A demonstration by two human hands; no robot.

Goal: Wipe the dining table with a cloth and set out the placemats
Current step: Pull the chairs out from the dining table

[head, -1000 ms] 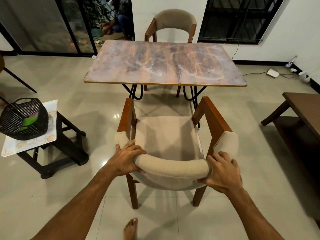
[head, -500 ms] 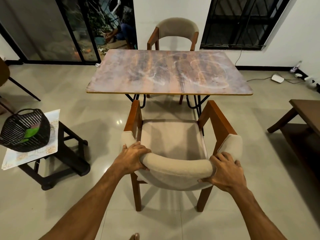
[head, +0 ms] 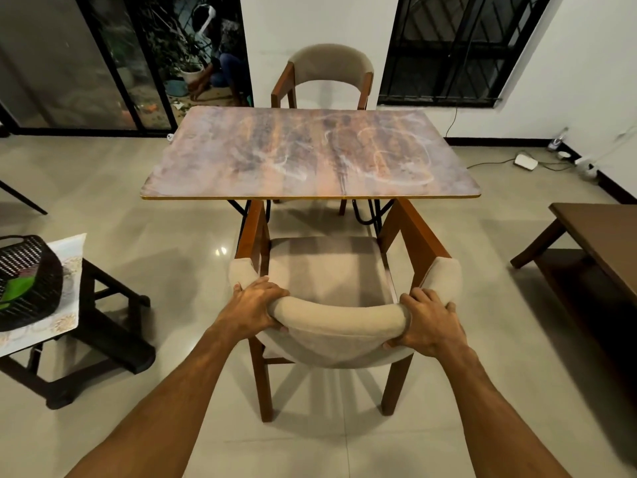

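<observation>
Your left hand (head: 253, 307) & right hand (head: 429, 322) stay clamped on the armchair (head: 331, 305) backrest; it's now nosed under the worktop (head: 310, 153) near edge. Wiping not begun.

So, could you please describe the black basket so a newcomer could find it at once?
Start at the dining table, then look far left to the low dark stool. The basket sits there on a pale patterned mat: the only perforated black container, something green inside.
</observation>
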